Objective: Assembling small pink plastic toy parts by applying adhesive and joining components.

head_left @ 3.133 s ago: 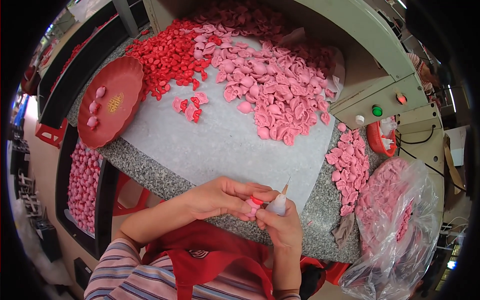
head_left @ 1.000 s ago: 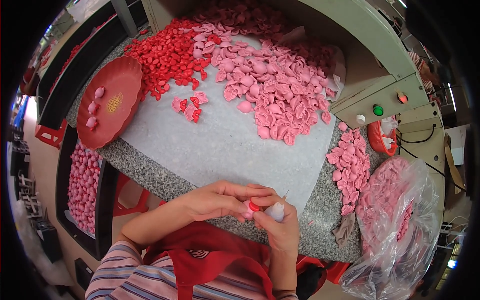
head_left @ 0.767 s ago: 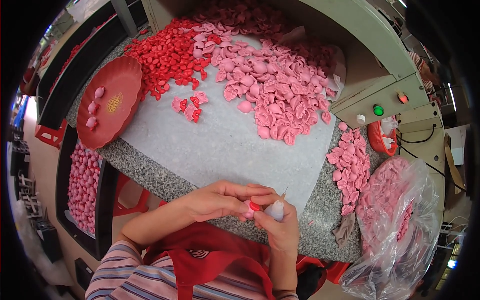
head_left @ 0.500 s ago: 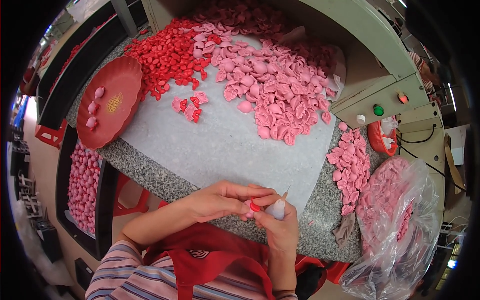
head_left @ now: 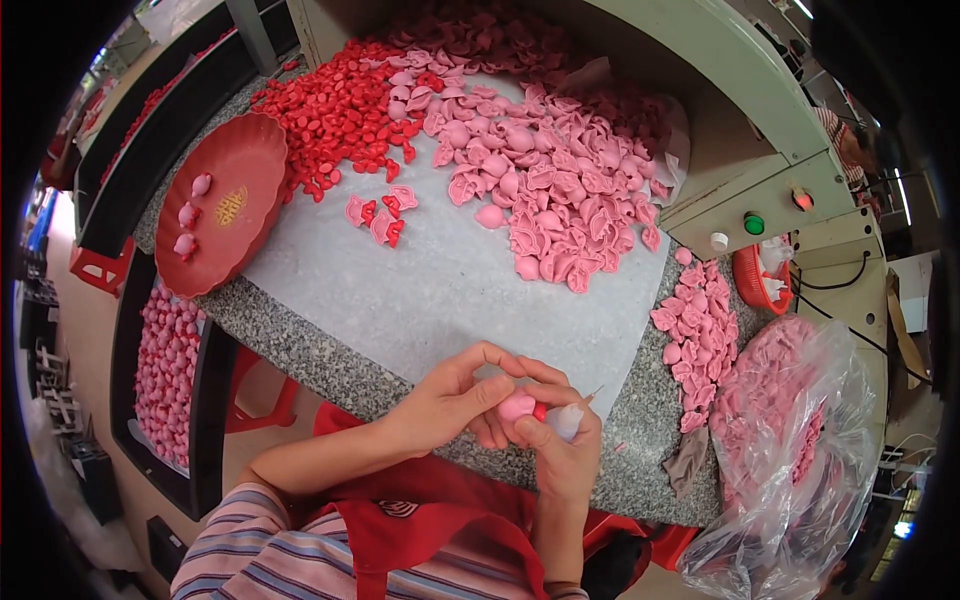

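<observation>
Close in front of me, both hands meet around a small rounded pink plastic piece (head_left: 516, 405) with a red part (head_left: 540, 411) at its right side. My left hand (head_left: 452, 402) is closed, its thumb and fingers on the pink piece. The thumb and fingertips of my right hand (head_left: 566, 462) press near the red part. Tucked in the same right hand is a small translucent squeeze bottle (head_left: 566, 421) with a thin needle tip, pointing up and right. Fingers hide part of the pink piece and the lower bottle.
Beyond my hands, pink shells (head_left: 565, 190) and red pieces (head_left: 345, 105) are heaped on white paper (head_left: 400, 290). A red scalloped plate (head_left: 250, 160) holds several joined pieces. Right stand a shell-filled plastic bag (head_left: 790, 430), a red basket (head_left: 750, 280) and a machine housing (head_left: 760, 190). A black bin (head_left: 207, 430) sits lower left.
The pink piece has turned, showing more of its rounded pink side, and the red part now faces right. Both hands have shifted slightly right; the left fingers have lifted and curled.
</observation>
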A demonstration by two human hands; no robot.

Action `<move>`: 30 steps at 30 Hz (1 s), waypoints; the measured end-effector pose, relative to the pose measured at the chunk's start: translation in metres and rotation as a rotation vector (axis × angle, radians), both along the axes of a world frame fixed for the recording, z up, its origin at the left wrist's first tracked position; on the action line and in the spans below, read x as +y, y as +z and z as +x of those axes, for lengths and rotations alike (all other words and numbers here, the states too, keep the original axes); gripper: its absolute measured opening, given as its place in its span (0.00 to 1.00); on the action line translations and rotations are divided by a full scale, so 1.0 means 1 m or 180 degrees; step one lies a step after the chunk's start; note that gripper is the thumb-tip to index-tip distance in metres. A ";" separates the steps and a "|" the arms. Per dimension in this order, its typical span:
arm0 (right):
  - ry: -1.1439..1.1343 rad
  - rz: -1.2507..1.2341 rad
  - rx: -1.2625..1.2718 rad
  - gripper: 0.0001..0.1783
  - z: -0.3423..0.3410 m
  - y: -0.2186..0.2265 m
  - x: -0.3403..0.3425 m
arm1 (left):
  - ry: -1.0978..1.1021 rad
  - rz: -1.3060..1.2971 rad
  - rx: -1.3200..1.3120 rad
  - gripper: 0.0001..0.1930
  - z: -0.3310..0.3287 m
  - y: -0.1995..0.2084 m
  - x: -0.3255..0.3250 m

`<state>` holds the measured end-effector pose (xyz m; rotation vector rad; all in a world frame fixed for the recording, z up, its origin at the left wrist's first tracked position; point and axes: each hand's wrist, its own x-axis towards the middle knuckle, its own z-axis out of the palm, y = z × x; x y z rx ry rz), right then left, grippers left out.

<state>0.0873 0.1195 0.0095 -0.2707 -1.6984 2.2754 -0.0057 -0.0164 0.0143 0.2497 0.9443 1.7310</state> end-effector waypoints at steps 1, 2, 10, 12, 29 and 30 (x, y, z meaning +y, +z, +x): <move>0.0007 0.0004 0.0006 0.16 0.000 0.000 -0.003 | 0.0248 -0.0002 0.0395 0.16 0.002 -0.001 0.000; -0.0203 -0.0297 -0.0005 0.15 0.000 0.001 -0.006 | 0.0254 0.0002 0.0402 0.16 0.004 0.000 0.001; -0.0444 -0.0654 -0.0040 0.09 0.003 0.014 -0.014 | 0.0665 0.0295 0.1498 0.20 0.007 0.013 0.000; -0.0421 -0.0260 0.0359 0.10 0.003 0.005 -0.013 | 0.0676 0.0337 0.1532 0.20 0.005 0.014 -0.001; 0.0011 -0.2588 0.0165 0.07 0.000 -0.013 -0.020 | 0.0921 -0.0280 0.1863 0.18 0.015 0.016 0.001; 0.0111 -0.3441 0.0157 0.07 -0.001 -0.011 -0.022 | 0.0889 -0.0108 0.1380 0.18 0.016 0.016 0.003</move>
